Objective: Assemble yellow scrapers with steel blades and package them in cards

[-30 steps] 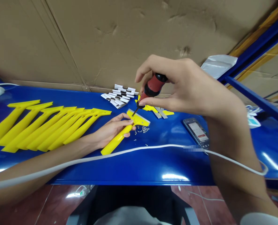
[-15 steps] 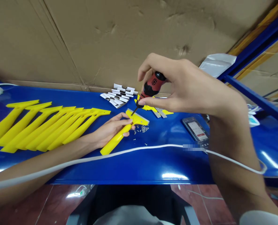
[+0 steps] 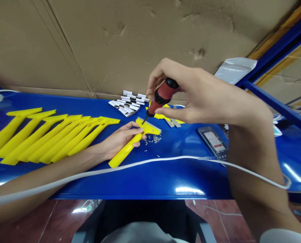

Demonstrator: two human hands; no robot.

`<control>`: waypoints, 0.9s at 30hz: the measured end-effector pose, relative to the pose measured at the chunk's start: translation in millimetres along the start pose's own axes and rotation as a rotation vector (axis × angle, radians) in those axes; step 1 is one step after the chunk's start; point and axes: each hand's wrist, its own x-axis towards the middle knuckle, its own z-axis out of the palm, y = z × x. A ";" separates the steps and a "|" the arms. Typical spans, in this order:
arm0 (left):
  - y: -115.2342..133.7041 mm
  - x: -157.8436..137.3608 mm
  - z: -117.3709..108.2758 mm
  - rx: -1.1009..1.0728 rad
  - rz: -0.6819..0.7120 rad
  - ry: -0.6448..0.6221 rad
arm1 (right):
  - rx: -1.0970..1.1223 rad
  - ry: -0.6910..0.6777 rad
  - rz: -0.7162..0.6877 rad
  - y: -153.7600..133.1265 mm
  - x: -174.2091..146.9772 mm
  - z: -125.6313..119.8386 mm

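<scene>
My left hand [image 3: 123,137] grips a yellow scraper [image 3: 125,152] near its neck, its head tilted up and a metal blade along the far edge. In my right hand [image 3: 191,91] is a red and black screwdriver [image 3: 162,93], pinched between thumb and fingers. The screwdriver's tip meets the left part of the scraper head, where a screw would be too small to make out. A second screw shows on the head's right part. Small loose screws [image 3: 154,139] lie on the table just beside the scraper.
Several yellow scraper handles [image 3: 61,138] lie in a row at left on the blue table [image 3: 140,185]. White paper sleeves [image 3: 128,103], yellow pieces and metal blades [image 3: 174,123] lie at the back. A phone [image 3: 213,141] is at right; a white cable [image 3: 165,158] crosses the front.
The screwdriver handle has turned and its grip shifted slightly in my right hand, with the tip staying on the same spot. My left hand and the scraper have not visibly moved.
</scene>
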 end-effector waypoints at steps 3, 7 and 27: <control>0.9 -0.9 2.0 0.004 0.010 0.007 | -0.011 0.008 -0.014 -0.2 0.6 0.0; 0.9 -1.1 3.0 -0.012 0.011 0.016 | -0.054 -0.009 -0.064 1.5 0.5 0.3; -0.1 -1.1 0.1 0.011 0.011 -0.013 | 0.000 -0.010 -0.044 5.6 0.2 2.4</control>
